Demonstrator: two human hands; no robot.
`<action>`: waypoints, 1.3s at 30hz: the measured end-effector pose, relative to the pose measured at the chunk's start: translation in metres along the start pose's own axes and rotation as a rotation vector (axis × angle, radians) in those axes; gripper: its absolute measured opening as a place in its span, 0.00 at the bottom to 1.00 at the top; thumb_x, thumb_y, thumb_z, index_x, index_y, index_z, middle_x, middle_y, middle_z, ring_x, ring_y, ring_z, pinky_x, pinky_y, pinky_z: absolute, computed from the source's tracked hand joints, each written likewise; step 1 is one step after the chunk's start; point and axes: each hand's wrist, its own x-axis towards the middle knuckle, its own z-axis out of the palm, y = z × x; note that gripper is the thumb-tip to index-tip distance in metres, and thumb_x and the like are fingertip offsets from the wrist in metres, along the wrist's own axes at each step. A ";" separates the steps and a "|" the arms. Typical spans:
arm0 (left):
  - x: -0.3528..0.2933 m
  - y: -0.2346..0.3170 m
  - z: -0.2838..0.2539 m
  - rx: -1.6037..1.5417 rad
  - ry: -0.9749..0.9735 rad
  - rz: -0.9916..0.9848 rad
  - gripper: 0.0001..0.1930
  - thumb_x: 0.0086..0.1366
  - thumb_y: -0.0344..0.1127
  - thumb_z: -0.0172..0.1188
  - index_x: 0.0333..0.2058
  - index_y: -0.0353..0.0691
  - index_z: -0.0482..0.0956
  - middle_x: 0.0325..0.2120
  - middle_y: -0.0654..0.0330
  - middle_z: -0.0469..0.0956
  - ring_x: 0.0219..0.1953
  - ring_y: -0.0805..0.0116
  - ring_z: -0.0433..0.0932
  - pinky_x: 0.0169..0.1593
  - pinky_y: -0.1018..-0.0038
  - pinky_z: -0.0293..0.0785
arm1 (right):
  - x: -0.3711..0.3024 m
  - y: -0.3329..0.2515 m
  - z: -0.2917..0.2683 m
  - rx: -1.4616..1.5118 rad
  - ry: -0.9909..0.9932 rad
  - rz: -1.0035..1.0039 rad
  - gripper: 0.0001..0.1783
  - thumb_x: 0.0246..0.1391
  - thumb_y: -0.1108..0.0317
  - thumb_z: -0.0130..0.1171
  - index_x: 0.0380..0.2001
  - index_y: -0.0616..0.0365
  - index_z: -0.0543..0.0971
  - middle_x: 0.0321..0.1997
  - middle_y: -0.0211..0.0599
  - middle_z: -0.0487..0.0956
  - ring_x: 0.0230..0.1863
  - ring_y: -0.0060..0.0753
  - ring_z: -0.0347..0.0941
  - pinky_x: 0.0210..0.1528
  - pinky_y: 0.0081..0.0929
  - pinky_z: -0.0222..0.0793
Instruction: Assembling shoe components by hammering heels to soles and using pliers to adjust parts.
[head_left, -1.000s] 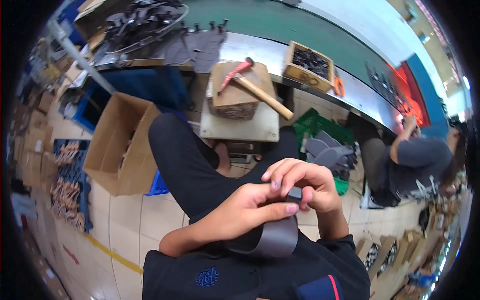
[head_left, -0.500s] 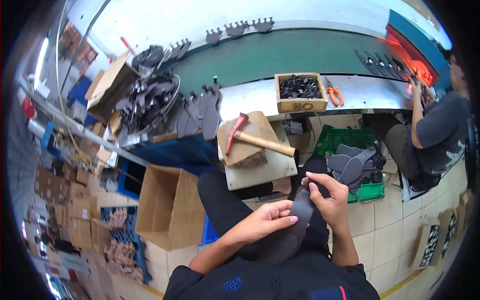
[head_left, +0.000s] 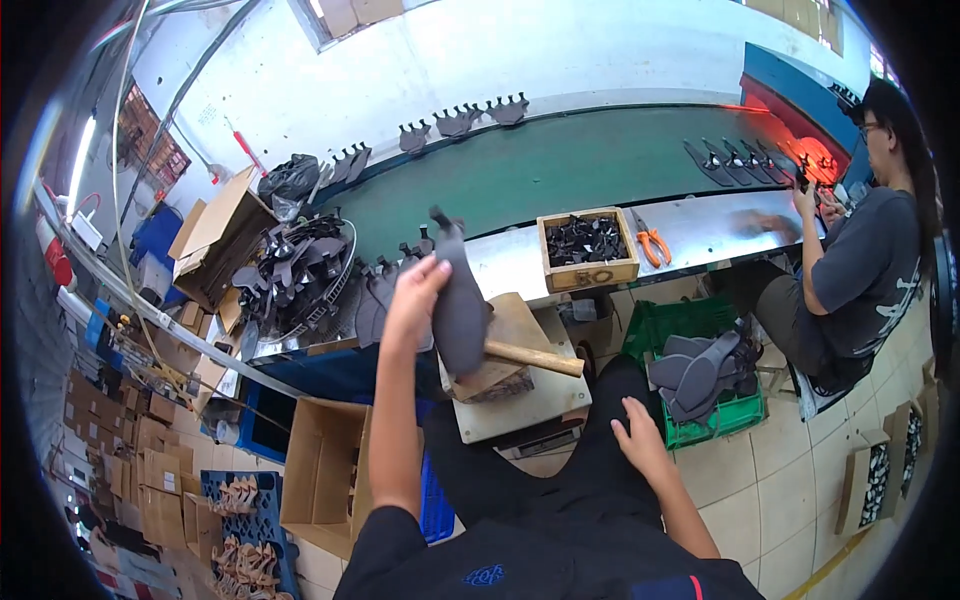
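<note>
My left hand (head_left: 408,305) is raised over the bench edge, its fingers closed on a dark grey insole (head_left: 462,315) with a black piece at its upper end. The insole is slightly blurred and hides the hammer's head. Behind it, the hammer's wooden handle (head_left: 540,357) lies across a worn block (head_left: 520,320) on a pale stand (head_left: 540,405). More grey insoles (head_left: 372,305) with black ends lie at the bench edge beside that hand. My right hand (head_left: 642,440) holds nothing above my right thigh, fingers apart, near a green crate (head_left: 735,415) of plain grey insoles (head_left: 700,370).
On the bench are a wooden box (head_left: 590,272) of small black parts, orange-handled pliers (head_left: 652,240) and a heaped basket (head_left: 340,285). Behind runs a green belt (head_left: 560,160) carrying insoles. A co-worker (head_left: 865,250) sits at right; a cardboard box (head_left: 320,460) stands at left.
The insole, held in both hands over my lap, has gone up and left to the bench in my left hand. My right hand has let go and dropped lower. The view has tilted up.
</note>
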 end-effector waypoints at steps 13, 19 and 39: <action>-0.012 -0.108 0.047 1.068 0.123 0.249 0.32 0.69 0.54 0.54 0.59 0.32 0.71 0.62 0.40 0.67 0.67 0.39 0.61 0.69 0.47 0.55 | -0.044 0.016 0.002 -0.224 0.002 -0.027 0.24 0.60 0.66 0.58 0.58 0.66 0.72 0.67 0.51 0.67 0.66 0.53 0.65 0.65 0.44 0.61; -0.014 -0.110 0.047 1.152 0.159 0.229 0.30 0.69 0.54 0.53 0.57 0.32 0.73 0.61 0.43 0.70 0.66 0.42 0.64 0.68 0.48 0.57 | -0.045 0.012 0.009 -0.264 -0.013 -0.041 0.25 0.61 0.66 0.57 0.59 0.66 0.71 0.67 0.51 0.67 0.66 0.53 0.65 0.65 0.43 0.62; -0.018 -0.110 0.046 1.163 0.155 0.228 0.27 0.69 0.53 0.53 0.53 0.34 0.77 0.60 0.44 0.72 0.65 0.43 0.66 0.67 0.48 0.60 | -0.040 0.027 0.018 -0.183 -0.017 -0.041 0.25 0.61 0.65 0.56 0.60 0.63 0.72 0.67 0.50 0.68 0.67 0.50 0.65 0.65 0.43 0.61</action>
